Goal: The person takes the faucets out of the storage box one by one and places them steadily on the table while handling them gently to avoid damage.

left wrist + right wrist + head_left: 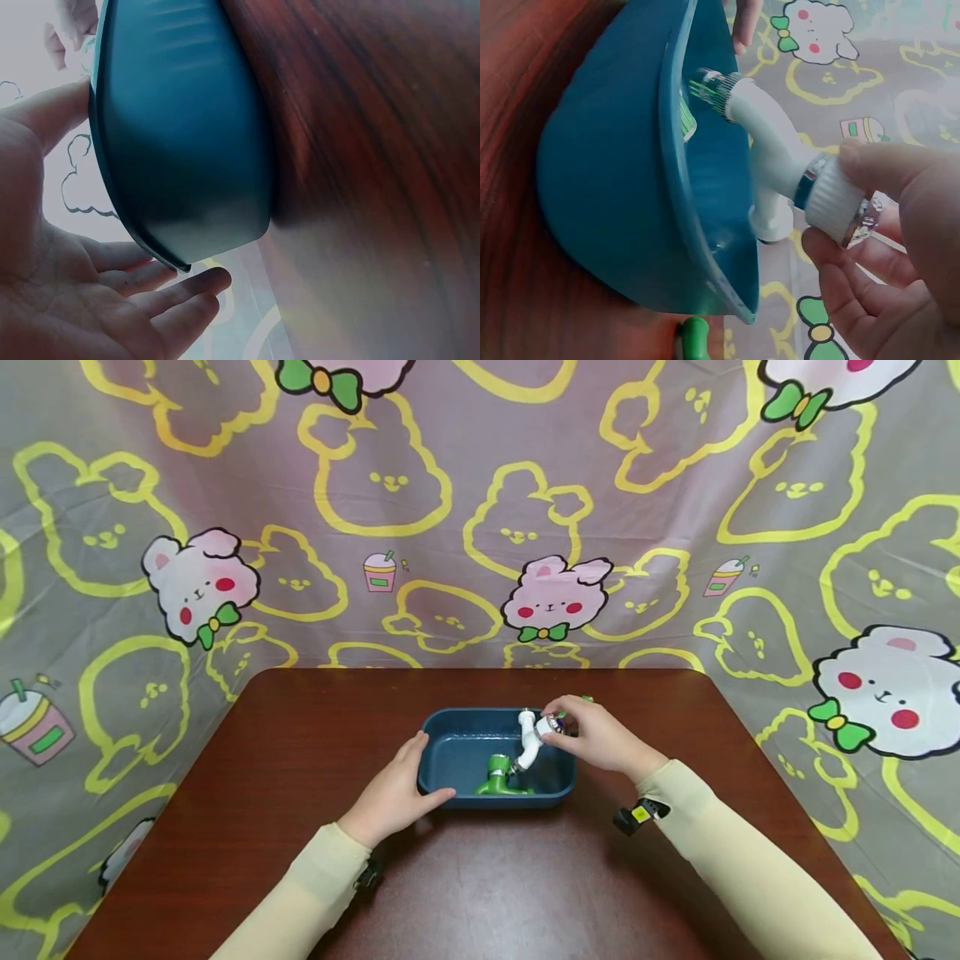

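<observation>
A blue plastic basin (480, 802) stands on the table. My left hand (392, 792) touches its left end, thumb at the near rim and fingers by the far left corner; the left wrist view has those fingers extended and loose. With thumb and fingers, my right hand (603, 739) pinches the ribbed knob (834, 199) of a white plastic faucet (769, 135). That faucet is tilted over the basin's right half, its threaded end (718, 94) pointing down into it. Inside the basin lies a green faucet (498, 767), partly hidden by the near wall.
A brown wooden table (300, 760) carries the basin. Beyond the basin's right end, a small green piece (695, 339) shows, mostly hidden. Patterned cloth (442, 552) hangs behind the table and along both sides.
</observation>
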Demonstrator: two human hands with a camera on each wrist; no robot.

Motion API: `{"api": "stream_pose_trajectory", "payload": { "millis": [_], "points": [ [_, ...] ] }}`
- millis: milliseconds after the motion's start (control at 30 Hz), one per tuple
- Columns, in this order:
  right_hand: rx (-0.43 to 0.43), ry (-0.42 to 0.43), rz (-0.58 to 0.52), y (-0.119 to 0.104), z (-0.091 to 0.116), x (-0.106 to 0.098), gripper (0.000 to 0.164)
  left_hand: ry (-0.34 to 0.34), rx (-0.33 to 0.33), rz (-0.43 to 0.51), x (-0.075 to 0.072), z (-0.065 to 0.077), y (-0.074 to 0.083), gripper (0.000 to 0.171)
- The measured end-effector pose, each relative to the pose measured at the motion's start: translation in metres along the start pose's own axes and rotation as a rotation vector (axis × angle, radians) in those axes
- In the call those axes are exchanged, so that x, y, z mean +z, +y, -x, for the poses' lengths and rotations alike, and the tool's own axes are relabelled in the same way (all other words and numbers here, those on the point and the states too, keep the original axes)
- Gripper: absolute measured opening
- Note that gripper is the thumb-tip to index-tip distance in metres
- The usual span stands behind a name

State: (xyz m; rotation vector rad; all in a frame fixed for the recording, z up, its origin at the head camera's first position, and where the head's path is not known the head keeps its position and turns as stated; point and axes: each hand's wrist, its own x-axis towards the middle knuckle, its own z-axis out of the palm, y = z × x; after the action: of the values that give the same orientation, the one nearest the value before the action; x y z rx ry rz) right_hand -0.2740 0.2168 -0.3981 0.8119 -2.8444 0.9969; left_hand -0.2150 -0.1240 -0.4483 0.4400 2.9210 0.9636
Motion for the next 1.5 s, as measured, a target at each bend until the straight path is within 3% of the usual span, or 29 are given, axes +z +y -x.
{"api": "stream_pose_trajectory", "payload": {
  "millis": [400, 867, 1500],
  "points": [
    [0.066, 0.171, -0.099, 0.005, 0.011, 0.001, 0.037, -0.006, -0.006, 0.008, 0.000, 0.001, 0.001, 0.103],
    [0.135, 0.259, -0.185, 0.012, 0.018, -0.003, 0.036, -0.002, -0.004, 0.006, 0.000, 0.000, -0.001, 0.103],
    [0.214, 0.433, -0.111, 0.031, 0.029, -0.014, 0.038, -0.004, -0.006, 0.019, 0.001, 0.000, -0.001, 0.103]
  ]
}}
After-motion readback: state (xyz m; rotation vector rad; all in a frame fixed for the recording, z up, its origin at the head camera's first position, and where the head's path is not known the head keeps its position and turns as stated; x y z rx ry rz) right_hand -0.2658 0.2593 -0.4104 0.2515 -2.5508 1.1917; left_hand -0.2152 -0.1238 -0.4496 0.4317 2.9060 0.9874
